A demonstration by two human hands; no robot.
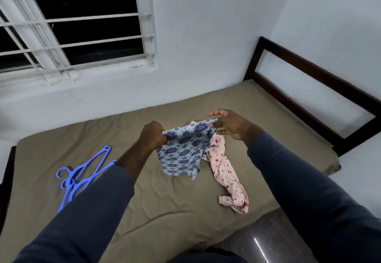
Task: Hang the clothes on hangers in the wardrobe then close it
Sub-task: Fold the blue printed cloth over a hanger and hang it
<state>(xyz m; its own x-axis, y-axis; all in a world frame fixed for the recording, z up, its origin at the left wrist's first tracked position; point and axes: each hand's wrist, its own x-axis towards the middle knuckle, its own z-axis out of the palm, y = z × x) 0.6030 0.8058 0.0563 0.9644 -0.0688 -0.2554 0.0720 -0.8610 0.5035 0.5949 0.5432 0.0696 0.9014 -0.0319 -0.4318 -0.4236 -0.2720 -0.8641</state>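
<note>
The blue patterned garment [181, 153] is held up in the air over the mattress [144, 200], near the middle of the view, its top edge pulled into a line between the two hands while the rest hangs loose below. The left hand [153, 136], at the cloth's ten o'clock corner, has its fingers curled tight into a fist round a bunched edge. The right hand [231, 127], at the two o'clock corner, only pinches the hem between thumb and a finger, with the other fingers spread and free.

Just beyond the garment, running toward its four o'clock, a pink striped garment [226, 172] lies crumpled on the mattress; whether the two cloths touch cannot be told. At about eight o'clock from the held cloth, well apart from it, a few blue hangers [72, 181] lie in a heap, partly hidden by the left sleeve. A dark bed frame [309, 81] stands at two o'clock and a barred window [72, 25] at eleven. No wardrobe is in view.

The step in hand looks like opening out and sorting the first garment, so the task seems barely begun. The next move likely calls for finding the neck or waist opening, freeing one hand without dropping the cloth, and reaching to eight o'clock to separate a single hanger from the heap
</note>
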